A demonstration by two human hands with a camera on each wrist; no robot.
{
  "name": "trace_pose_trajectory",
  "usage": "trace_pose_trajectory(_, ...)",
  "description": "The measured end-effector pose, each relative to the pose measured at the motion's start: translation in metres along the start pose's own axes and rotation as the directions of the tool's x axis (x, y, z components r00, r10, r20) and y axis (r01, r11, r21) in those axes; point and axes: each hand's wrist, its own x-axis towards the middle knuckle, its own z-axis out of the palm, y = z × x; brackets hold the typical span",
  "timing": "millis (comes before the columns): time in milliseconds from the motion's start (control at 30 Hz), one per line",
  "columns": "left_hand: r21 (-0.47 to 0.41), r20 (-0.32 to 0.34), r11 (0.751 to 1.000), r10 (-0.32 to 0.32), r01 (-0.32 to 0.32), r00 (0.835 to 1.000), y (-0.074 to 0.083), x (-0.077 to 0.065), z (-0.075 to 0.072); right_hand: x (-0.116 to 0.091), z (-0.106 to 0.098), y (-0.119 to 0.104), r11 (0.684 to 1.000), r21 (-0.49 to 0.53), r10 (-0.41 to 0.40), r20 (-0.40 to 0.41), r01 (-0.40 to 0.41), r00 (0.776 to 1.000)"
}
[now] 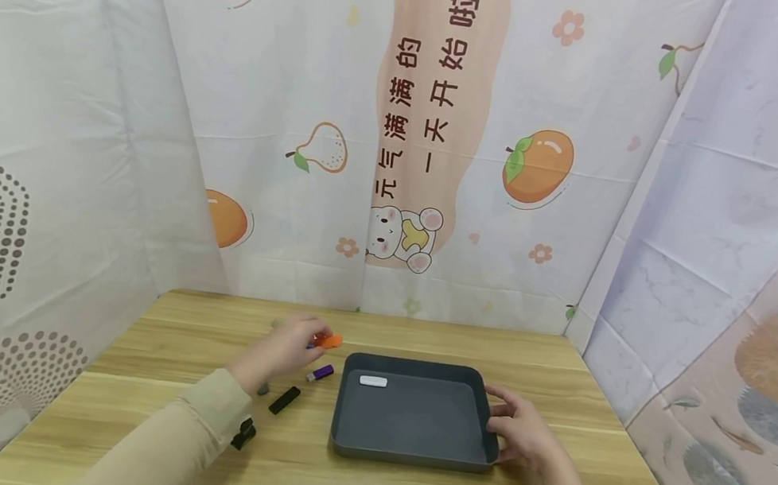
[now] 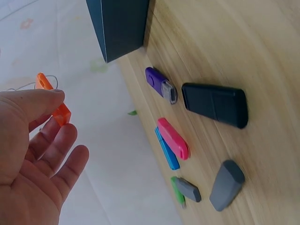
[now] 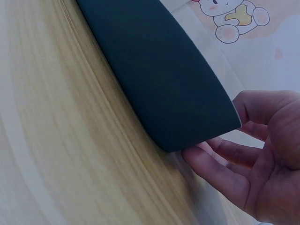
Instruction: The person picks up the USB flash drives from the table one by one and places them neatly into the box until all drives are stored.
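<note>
The left hand (image 1: 285, 349) is raised above the desk (image 1: 193, 444) just left of the tray (image 1: 408, 454), its grip pinched on an orange stick (image 2: 60, 112) between thumb and fingers; below it lie a purple stick (image 2: 160, 83), a black one (image 2: 214, 104), a pink one (image 2: 173, 138) on a blue one (image 2: 167, 152), and two grey ones. The right hand (image 1: 524, 432) rests against the tray's right wall, fingers relaxed and clamped on nothing; a white stick (image 1: 373, 381) lies inside the tray at its far left.
</note>
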Motion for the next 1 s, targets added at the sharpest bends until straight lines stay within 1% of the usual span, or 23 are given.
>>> trace_pose_trajectory(133,-0.018,0.023,1.000,-0.014,0.015,1.000,0.004,0.002,0.003,-0.001,0.001,-0.001,1.000,0.002,0.007,-0.006,-0.007,1.000)
trace_pose_trajectory(300,-0.011,0.049,0.999,-0.036,0.037,0.998,0.009,0.006,0.006,-0.002,0.002,-0.001,1.000,0.005,0.014,-0.012,-0.014,1.000)
trace_pose_trajectory(633,0.000,0.072,0.999,-0.034,0.034,0.997,0.020,0.011,0.014,0.000,0.000,0.001,1.000,0.004,0.011,-0.016,-0.011,1.000)
trace_pose_trajectory(767,0.029,0.066,0.999,-0.023,0.021,0.998,0.022,0.013,0.019,0.000,0.000,0.001,1.000,-0.009,0.005,-0.011,-0.005,1.000)
trace_pose_trajectory(1000,0.006,0.085,1.000,0.012,-0.013,0.996,0.026,0.014,0.026,0.000,0.000,0.001,1.000,0.000,0.006,-0.005,-0.006,1.000)
